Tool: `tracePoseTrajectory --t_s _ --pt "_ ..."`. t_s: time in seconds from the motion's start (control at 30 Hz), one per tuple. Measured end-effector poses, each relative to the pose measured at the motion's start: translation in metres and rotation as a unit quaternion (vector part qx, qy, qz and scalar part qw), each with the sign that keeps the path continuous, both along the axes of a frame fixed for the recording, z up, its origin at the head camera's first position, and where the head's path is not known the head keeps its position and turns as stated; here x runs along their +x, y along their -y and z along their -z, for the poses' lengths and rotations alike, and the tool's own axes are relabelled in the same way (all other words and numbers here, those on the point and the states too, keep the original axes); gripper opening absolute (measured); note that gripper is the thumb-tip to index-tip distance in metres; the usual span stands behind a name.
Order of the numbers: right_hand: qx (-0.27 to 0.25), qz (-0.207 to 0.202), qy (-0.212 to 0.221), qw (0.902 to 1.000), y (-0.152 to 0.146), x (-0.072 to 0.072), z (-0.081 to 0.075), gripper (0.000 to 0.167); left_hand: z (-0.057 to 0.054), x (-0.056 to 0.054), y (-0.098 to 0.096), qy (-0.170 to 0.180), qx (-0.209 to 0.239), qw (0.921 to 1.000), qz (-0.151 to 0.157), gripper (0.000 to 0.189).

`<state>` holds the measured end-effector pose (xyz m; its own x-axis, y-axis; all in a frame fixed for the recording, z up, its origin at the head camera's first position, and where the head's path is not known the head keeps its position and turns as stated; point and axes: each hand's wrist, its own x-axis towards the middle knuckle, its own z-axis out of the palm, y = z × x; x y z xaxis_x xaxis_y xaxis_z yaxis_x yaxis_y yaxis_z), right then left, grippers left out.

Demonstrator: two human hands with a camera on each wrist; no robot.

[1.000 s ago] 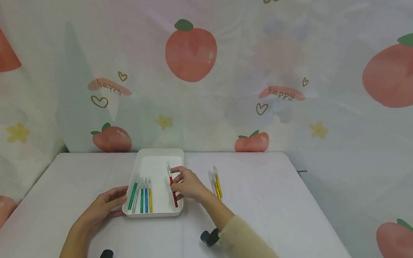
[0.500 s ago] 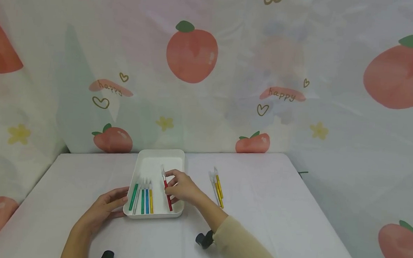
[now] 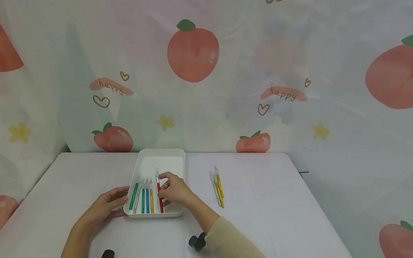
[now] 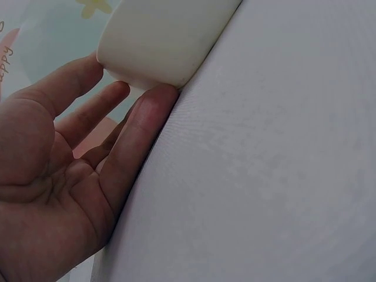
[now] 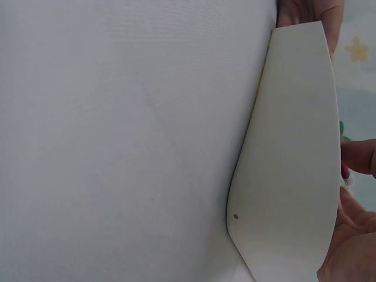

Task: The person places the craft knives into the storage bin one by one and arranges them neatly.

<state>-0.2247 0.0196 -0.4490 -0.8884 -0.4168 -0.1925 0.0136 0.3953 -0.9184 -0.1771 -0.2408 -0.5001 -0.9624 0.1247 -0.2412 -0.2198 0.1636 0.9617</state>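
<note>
A white tray [image 3: 161, 159] lies on the table; slim pen-shaped tools with clear tips stand side by side in its near left part. My right hand [image 3: 177, 189] pinches a red pen-shaped tool [image 3: 161, 207] with a pale collar, just right of a yellow one [image 3: 151, 202]. In the right wrist view the tray's wall [image 5: 288, 147] hides most of that hand, and a bit of the red tool [image 5: 345, 171] shows beyond it. With extended fingers my left hand [image 3: 102, 205] touches the tray's near left side; its fingertips meet the outer wall [image 4: 161, 44] in the left wrist view.
Several yellow and silver pen-shaped tools [image 3: 219, 189] lie on the white-covered table [image 3: 276, 210], right of the tray. A printed curtain [image 3: 221, 106] hangs along the table's back and sides. A black wrist device [image 3: 197, 242] sits below the right forearm.
My right hand has carried the red tool left across the tray, from near its right wall to beside the yellow tool. The left hand and the tray have stayed in place.
</note>
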Motion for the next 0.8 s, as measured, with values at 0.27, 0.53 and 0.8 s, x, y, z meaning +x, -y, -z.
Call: tracePoseTrajectory --t_s 0.27,0.53,0.8 --pt "0.044 0.02 -0.009 0.9988 0.006 0.003 0.005 0.054 0.0 -0.001 -0.001 0.001 0.001 1.0 0.0 0.067" --pt "0.084 0.029 -0.017 0.9959 0.013 0.004 0.009 0.056 -0.004 0.001 -0.003 0.004 -0.005 1.0 -0.007 0.068" --pt "0.122 0.026 -0.034 0.9916 0.017 0.003 0.012 0.054 -0.003 0.001 -0.001 -0.003 -0.005 1.0 -0.003 0.068"
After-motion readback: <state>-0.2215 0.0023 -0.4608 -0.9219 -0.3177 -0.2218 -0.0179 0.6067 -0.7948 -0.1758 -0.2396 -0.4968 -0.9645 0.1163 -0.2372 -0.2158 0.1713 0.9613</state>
